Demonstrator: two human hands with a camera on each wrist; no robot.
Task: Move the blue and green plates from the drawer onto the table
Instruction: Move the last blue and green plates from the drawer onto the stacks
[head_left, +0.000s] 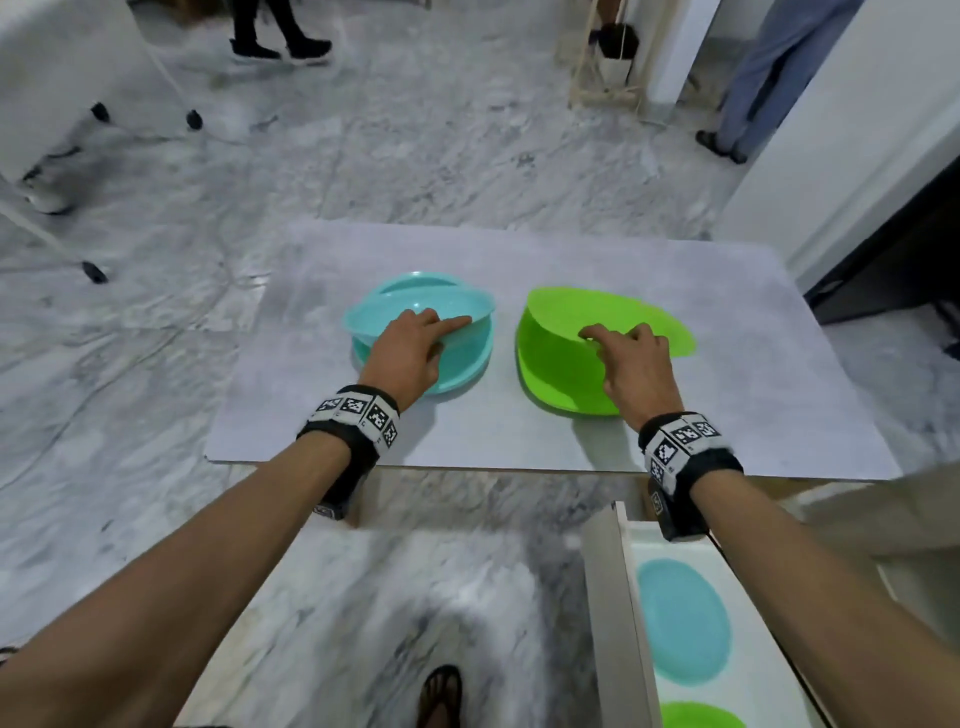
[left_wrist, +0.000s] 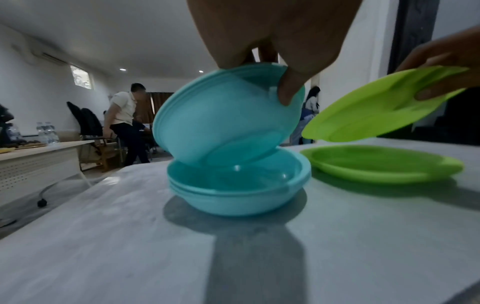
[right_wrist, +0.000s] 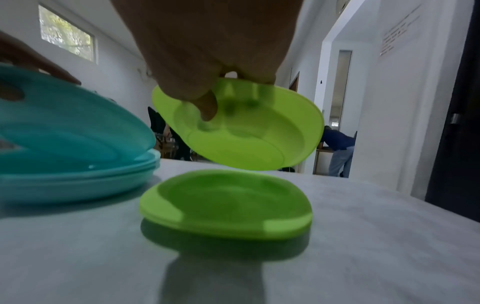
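Still inside drawer (head_left: 618, 566): blue plate (head_left: 683, 621), green plate (head_left: 701, 717).

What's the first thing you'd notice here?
Bright plates: the left hand holds a tilted blue plate over a blue stack, and the right hand holds a green plate over another green plate. Both sit on the grey table.
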